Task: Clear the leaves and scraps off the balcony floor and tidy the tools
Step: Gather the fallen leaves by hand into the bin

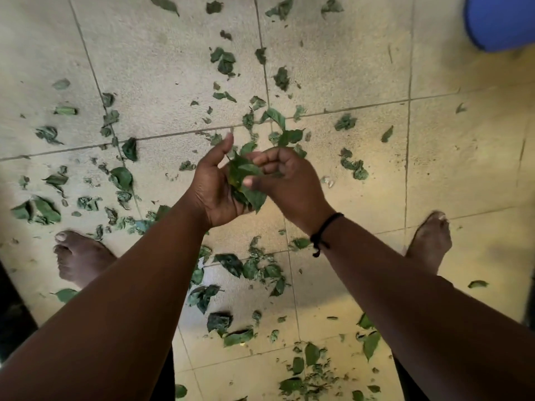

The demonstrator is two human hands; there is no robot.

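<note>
A bunch of green leaves (246,180) lies in the cupped palm of my left hand (212,192), thumb raised, above the tiled balcony floor (162,53). My right hand (289,180), with a black cord at the wrist, has its fingers curled onto the same leaves, pinching them against the left palm. Several loose green leaves and scraps (224,60) are scattered over the floor all around, with denser patches between my feet (254,270) and at the bottom right (307,371). No tools are visible.
My bare left foot (78,256) and right foot (431,238) stand on the tiles either side of my arms. A blue rounded object (500,21) sits at the top right corner. A dark edge (11,314) runs along the lower left.
</note>
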